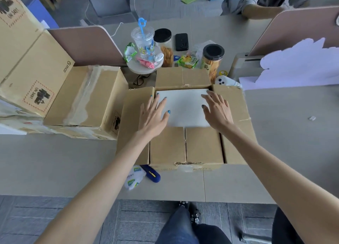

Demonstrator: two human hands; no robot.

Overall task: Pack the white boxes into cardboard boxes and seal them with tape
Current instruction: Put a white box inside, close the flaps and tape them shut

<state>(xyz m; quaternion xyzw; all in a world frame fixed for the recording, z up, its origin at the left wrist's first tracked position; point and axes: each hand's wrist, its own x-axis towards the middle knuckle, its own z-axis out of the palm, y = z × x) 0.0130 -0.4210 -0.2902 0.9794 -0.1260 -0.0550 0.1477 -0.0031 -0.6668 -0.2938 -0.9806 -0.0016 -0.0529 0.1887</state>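
- Grey tabletop (pixel 55 161) carries the open cardboard box (pixel 201 146).
- My left hand (pixel 152 113) and right hand (pixel 218 111) rest on the white box (pixel 185 107), fingers (pixel 161 104) straight, gripping nothing, likely seating it level.

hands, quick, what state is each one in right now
Left hand: open, fingers straight, lying on the white box at its left side.
Right hand: open, fingers spread, lying on its right side.

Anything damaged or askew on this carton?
Yes: the open cardboard box is worn. Its near flap edge is torn and frayed, and the right flap has a rip. The white box inside sits square, with the left hand and right hand on it.
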